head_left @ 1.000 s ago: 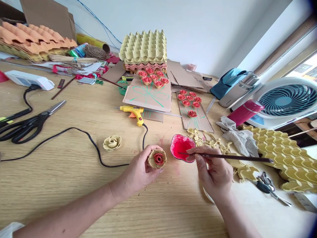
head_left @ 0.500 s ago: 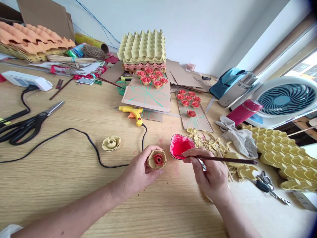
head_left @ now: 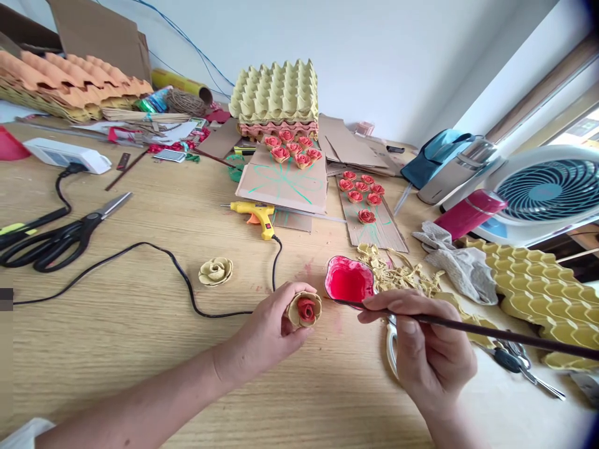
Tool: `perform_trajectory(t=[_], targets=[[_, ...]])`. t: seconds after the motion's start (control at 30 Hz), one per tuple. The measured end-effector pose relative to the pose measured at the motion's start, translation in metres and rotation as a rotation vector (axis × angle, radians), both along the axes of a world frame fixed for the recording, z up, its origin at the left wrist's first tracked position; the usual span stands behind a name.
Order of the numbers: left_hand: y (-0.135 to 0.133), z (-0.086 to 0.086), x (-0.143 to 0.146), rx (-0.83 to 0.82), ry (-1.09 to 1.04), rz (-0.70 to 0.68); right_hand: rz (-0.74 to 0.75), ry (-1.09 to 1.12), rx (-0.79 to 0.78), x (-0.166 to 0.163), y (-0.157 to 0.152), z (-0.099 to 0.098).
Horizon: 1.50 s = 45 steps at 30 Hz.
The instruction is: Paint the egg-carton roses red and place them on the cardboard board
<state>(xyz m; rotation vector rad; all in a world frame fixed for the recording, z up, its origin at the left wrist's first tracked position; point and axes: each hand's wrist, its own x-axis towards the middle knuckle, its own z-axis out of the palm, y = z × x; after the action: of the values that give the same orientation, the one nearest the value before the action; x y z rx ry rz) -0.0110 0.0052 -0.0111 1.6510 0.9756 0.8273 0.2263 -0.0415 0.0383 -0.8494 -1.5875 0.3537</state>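
Observation:
Between the thumb and fingers of my left hand (head_left: 274, 324) is a paper rose (head_left: 306, 308), its centre painted red and its outer petals still pale yellow. My right hand (head_left: 423, 343) pinches a dark, slim paintbrush (head_left: 449, 322), its tip end pointing left toward the rose with a small gap between. Just behind the brush stands a small dish of red paint (head_left: 349, 280), partly covered by the brush and my fingertips. An unpainted pale rose (head_left: 216, 271) lies on the table to the left.
A yellow glue gun (head_left: 255, 212) and its black cord lie behind my left hand. Black scissors (head_left: 70, 234) are at left. Red roses (head_left: 366, 216) sit on cardboard. Pale scraps (head_left: 402, 274), white-handled scissors (head_left: 392, 343), keys (head_left: 515, 362) and egg trays (head_left: 538, 280) are at right.
My right hand has drawn the brush out of the paint dish, and its tip now points toward the rose. The view has shifted slightly; my left hand keeps its hold.

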Motion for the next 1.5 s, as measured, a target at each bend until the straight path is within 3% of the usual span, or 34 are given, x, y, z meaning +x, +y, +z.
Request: perform_trajectory(t=[0.23,0.7,1.0,1.33,1.5], targets=[[-0.002,-0.003,-0.001,0.141,0.107,-0.083,0.163,-0.083,0.01,-0.009,-0.002,0.005],[-0.001,0.009,-0.001,0.153,0.118,-0.147,0.203,-0.178,-0.015,-0.012,0.0,-0.004],[-0.002,0.008,-0.002,0.134,0.136,-0.127,0.142,-0.129,0.056,-0.009,-0.001,-0.001],[0.0,0.001,-0.001,0.17,0.092,-0.15,0.173,-0.168,-0.003,-0.01,-0.002,-0.005],[-0.001,0.001,-0.001,0.138,0.095,-0.182,0.107,-0.111,0.037,-0.007,-0.002,-0.007]])
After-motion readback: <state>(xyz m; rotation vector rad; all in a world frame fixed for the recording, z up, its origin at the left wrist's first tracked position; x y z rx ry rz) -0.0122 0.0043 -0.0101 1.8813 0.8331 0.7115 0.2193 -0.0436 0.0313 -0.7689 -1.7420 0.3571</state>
